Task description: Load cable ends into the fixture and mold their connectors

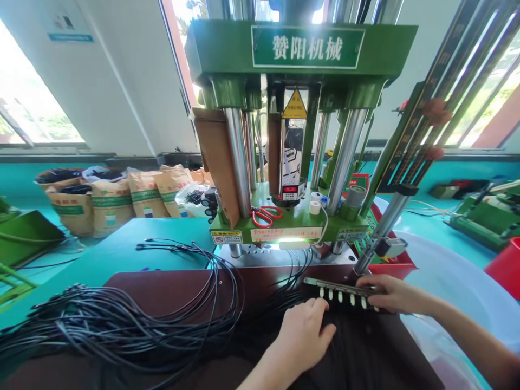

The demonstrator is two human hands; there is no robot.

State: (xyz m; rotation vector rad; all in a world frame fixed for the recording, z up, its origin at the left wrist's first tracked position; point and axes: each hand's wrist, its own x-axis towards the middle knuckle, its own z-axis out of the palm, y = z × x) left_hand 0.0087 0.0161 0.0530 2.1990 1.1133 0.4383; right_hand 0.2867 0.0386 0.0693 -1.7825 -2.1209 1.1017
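A narrow metal bar (341, 287) with several white plug-like pieces (352, 299) along its lower side lies slanted at the front of the press. My right hand (388, 293) is closed around its right end, thumb below and fingers on top. Just left of the bar, my left hand (304, 331) is over thin black cables (294, 279) with its fingers curled. What those fingertips hold, if anything, is hidden. Dark cables run under and in front of both hands, blurred into the dark brown tabletop (162, 284).
A green press (300, 54) stands straight ahead, with red-handled scissors (266, 215) on its base. A large bundle of black cables (134, 325) covers the left of the table. At right are a metal post (384, 233) and a pale round tub (442, 271). Paper sacks (109, 208) stand behind.
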